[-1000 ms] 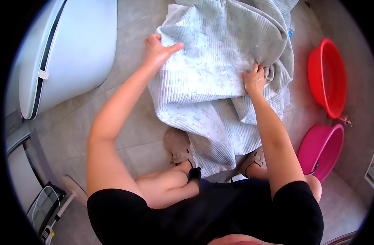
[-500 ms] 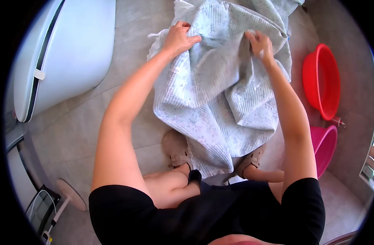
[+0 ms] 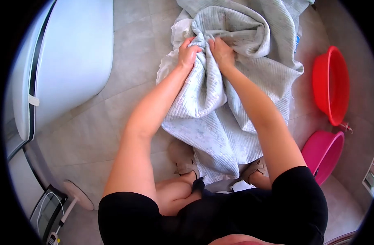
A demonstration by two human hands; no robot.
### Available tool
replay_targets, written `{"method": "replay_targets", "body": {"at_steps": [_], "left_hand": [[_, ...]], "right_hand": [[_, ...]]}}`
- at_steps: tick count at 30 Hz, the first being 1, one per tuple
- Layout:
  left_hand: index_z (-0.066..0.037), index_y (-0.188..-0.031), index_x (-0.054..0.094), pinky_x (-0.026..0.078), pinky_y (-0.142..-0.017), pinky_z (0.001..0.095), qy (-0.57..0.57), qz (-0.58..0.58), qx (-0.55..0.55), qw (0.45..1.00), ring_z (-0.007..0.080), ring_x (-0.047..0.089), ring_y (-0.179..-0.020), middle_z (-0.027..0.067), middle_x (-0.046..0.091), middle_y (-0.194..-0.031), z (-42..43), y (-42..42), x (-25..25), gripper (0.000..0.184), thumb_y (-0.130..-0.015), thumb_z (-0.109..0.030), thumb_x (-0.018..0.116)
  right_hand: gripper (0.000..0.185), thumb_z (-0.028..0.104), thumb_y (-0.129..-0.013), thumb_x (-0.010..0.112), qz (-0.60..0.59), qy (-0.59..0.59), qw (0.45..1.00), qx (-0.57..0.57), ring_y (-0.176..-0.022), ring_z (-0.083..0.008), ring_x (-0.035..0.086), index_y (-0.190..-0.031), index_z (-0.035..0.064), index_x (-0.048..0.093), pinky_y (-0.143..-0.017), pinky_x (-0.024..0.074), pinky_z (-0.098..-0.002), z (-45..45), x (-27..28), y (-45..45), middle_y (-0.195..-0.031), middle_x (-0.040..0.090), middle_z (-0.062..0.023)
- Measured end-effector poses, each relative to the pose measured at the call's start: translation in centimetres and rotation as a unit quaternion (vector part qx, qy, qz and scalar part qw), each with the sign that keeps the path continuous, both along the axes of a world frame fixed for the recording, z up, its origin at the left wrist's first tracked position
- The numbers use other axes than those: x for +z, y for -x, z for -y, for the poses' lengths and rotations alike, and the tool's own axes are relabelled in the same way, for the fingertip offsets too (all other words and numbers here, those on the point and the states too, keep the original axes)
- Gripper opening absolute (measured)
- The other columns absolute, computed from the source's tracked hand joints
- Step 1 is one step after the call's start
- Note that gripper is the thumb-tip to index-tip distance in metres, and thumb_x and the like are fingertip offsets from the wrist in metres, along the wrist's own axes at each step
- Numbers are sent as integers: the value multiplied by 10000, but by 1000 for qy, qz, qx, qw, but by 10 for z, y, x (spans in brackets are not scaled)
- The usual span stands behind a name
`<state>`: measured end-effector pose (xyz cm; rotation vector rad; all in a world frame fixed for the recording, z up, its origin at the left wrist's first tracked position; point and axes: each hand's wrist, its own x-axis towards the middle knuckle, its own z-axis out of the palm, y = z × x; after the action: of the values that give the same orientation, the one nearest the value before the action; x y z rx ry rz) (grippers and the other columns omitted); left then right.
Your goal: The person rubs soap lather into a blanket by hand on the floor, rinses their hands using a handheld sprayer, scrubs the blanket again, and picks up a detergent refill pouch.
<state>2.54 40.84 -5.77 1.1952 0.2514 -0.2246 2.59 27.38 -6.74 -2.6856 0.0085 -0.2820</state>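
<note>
Hands (image 3: pixel 187 56) (image 3: pixel 223 54) drawn together on quilt (image 3: pixel 208 92) | pink basin (image 3: pixel 318 148): perhaps something dark (image 3: pixel 316 172) inside

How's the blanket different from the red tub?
The blanket is pale and patterned; the red tub is plain red. The blanket is bigger than the red tub. The blanket lies in folds, while the red tub looks smooth and round. The left hand and right hand are on the blanket; neither touches the red tub.
</note>
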Motion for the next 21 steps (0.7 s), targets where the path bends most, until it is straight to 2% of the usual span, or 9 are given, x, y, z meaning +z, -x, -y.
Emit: {"method": "replay_targets", "body": {"at_steps": [1,5,9,12,15,16,17,18,21], "left_hand": [[40,-1045,546,439,-703,235,37,-17,20,999,153,550,-760,83,593,-859,1,-3,-2,421,-628,-7,523],[42,-874,611,427,-595,241,-78,-6,40,996,157,538,-627,74,599,-713,9,-1,-1,324,-571,-16,514],[15,-858,620,425,-593,266,-188,44,-28,981,157,538,-623,72,605,-679,4,-1,-11,313,-568,-56,524],[17,-838,621,425,-593,265,-208,23,-71,975,161,541,-625,80,609,-684,0,-1,-5,293,-572,-61,525],[20,-847,619,426,-582,266,-212,13,-51,976,165,544,-612,86,610,-685,5,2,-5,287,-586,-54,522],[21,-854,618,426,-576,267,-216,11,-41,976,165,543,-603,88,608,-683,8,3,-8,290,-591,-51,520],[25,-854,618,425,-569,267,-197,-3,-6,980,166,539,-592,89,604,-675,12,2,-10,291,-592,-49,515],[29,-855,618,424,-562,267,-178,-15,30,983,166,536,-581,90,600,-667,17,2,-12,293,-593,-46,509],[37,-848,620,421,-541,265,-109,-10,90,990,164,526,-553,94,590,-646,22,2,-21,293,-594,-40,496]], "right_hand": [[282,334,-863,468,1,17,1000,14,-621,-365,588,-776,71,518,-570,474,-471,5,-3,9,-735,599,-156],[275,331,-859,472,-7,80,995,52,-588,-341,610,-774,76,531,-540,491,-472,11,-1,0,-704,614,-156],[339,340,-895,393,-119,104,985,-63,-743,-339,642,-856,64,586,-644,517,-444,10,16,-67,-814,644,-186],[352,346,-904,355,-133,41,981,-138,-849,-348,623,-899,71,575,-719,483,-456,32,25,-93,-902,638,-186],[352,339,-906,331,-126,26,980,-149,-847,-353,619,-943,66,550,-728,469,-464,24,18,-84,-898,638,-185],[375,412,-902,321,-177,-3,977,-114,-896,-369,600,-1025,112,509,-753,461,-464,21,20,-77,-941,621,-209],[371,422,-891,337,-202,-7,976,-80,-885,-372,599,-984,106,508,-766,454,-472,14,17,-64,-923,617,-218],[358,423,-881,362,-158,8,987,-10,-802,-389,607,-933,100,508,-717,463,-493,4,13,-36,-835,618,-226],[282,363,-871,439,-102,-77,991,-48,-588,-405,582,-838,89,499,-519,451,-510,0,1,23,-633,577,-233]]}}
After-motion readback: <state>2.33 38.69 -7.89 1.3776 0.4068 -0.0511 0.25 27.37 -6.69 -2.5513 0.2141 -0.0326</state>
